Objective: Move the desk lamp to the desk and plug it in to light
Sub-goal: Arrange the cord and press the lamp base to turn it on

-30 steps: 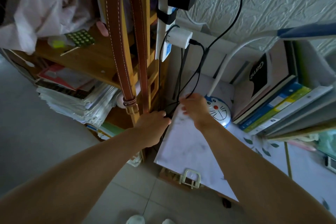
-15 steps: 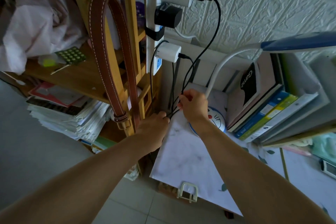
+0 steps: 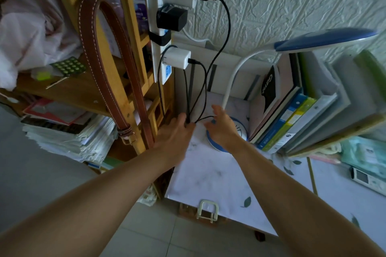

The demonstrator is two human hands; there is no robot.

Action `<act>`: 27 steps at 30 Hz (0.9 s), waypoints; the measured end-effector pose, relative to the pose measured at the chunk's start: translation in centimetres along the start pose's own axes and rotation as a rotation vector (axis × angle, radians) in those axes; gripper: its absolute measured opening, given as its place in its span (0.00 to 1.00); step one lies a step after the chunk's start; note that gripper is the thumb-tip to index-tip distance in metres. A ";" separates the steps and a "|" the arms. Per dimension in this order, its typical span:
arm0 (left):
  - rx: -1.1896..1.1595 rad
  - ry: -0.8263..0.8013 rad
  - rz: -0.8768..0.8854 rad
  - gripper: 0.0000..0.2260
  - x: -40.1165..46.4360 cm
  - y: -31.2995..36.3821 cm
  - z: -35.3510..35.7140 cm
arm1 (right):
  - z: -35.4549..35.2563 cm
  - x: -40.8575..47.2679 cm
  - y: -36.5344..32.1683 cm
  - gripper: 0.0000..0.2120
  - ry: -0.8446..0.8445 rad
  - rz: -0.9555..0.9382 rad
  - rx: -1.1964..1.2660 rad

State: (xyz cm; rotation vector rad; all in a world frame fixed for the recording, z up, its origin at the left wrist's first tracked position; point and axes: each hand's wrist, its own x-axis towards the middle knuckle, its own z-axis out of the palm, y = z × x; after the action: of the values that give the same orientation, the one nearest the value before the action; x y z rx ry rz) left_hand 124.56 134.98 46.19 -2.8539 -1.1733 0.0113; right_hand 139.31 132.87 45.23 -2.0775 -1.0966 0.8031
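One head-worn wide-angle view looks steeply down, close over both forearms, desk (image 3: 208, 173) at centre, wall (image 3: 292, 2) upper right.

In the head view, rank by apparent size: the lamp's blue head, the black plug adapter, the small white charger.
1. Lamp's blue head, clearly the largest.
2. Black plug adapter and small white charger look about alike; the lens distortion makes ranking them unsure.
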 end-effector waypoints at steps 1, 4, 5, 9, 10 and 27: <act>-0.024 0.009 0.006 0.29 0.1 0.4 -0.1 | -0.4 -0.2 0.6 0.29 -0.003 -0.007 -0.035; -0.118 0.003 0.052 0.30 0.6 1.8 0.1 | -1.3 -0.7 2.6 0.33 0.012 0.002 -0.083; -0.140 -0.004 0.070 0.31 0.9 2.3 0.4 | -1.6 -0.8 3.1 0.34 0.017 0.003 -0.101; -0.214 -0.032 0.096 0.34 2.3 4.3 1.9 | -2.5 -0.6 5.7 0.38 0.026 -0.009 -0.218; -0.212 -0.044 0.100 0.35 2.8 4.8 2.4 | -2.6 -0.4 6.4 0.39 0.030 -0.013 -0.253; -0.300 -0.212 -0.011 0.40 8.2 7.5 10.3 | -1.8 2.9 13.4 0.55 -0.050 0.115 -0.409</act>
State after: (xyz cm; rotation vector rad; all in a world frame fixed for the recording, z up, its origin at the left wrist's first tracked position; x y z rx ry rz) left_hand 135.34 135.92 35.63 -3.1726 -1.3310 0.1541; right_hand 148.25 128.99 35.43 -2.4900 -1.2611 0.7347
